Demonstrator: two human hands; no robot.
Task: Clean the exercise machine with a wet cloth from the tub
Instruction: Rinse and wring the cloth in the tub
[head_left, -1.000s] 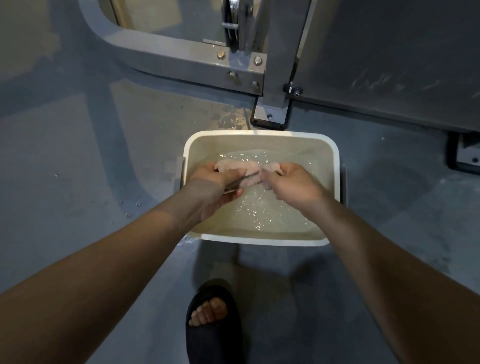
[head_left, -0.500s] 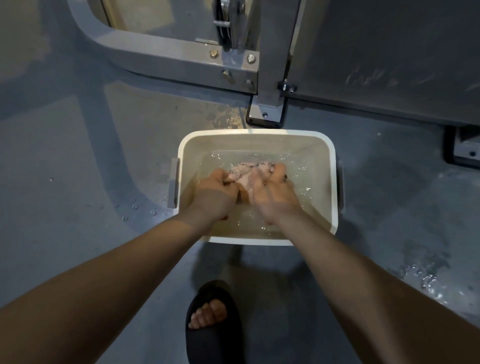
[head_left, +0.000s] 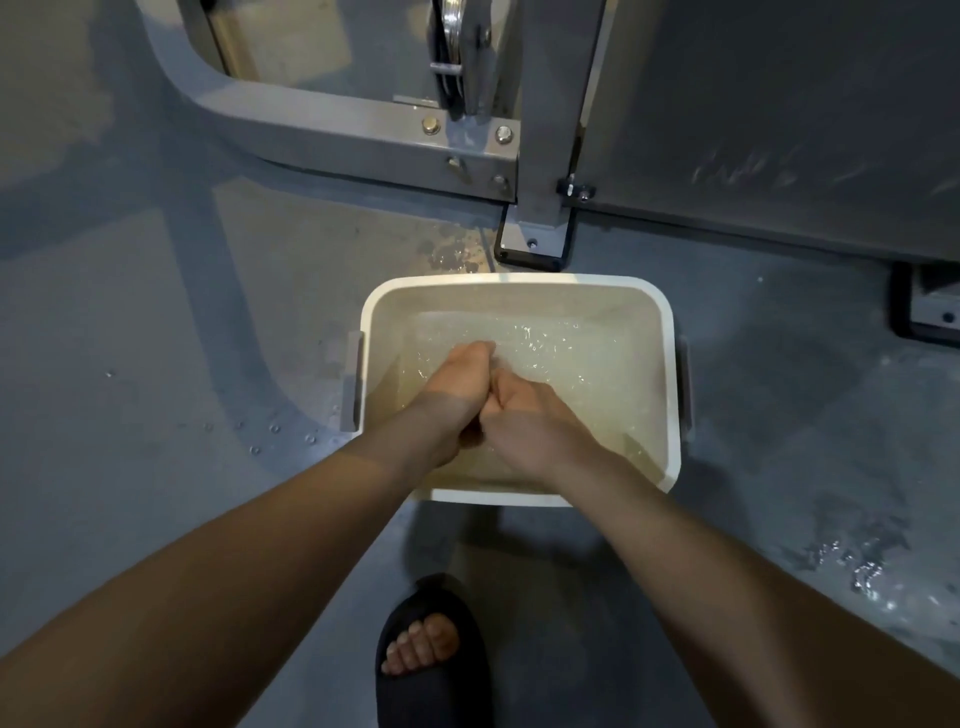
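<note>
**A gym floor, seen at the foot of an exercise machine.**

At 12 o'clock a grey painted steel machine frame (head_left: 332, 122) curves low along the floor. Round bolts (head_left: 430, 125) join it to a square grey upright post (head_left: 545, 130), which stands on a black-edged foot plate (head_left: 530, 252). A metal pulley wheel (head_left: 451, 47) sits above the joint. A dark grey flat panel (head_left: 779, 104) fills 1 to 2 o'clock, with a second black-edged foot (head_left: 930, 312) at 3. The blue-grey painted floor (head_left: 130, 338) is wet in patches. A white rectangular plastic tub (head_left: 519, 285) of water stands on it at centre, with a black slide sandal (head_left: 431, 686) at 6.
</note>
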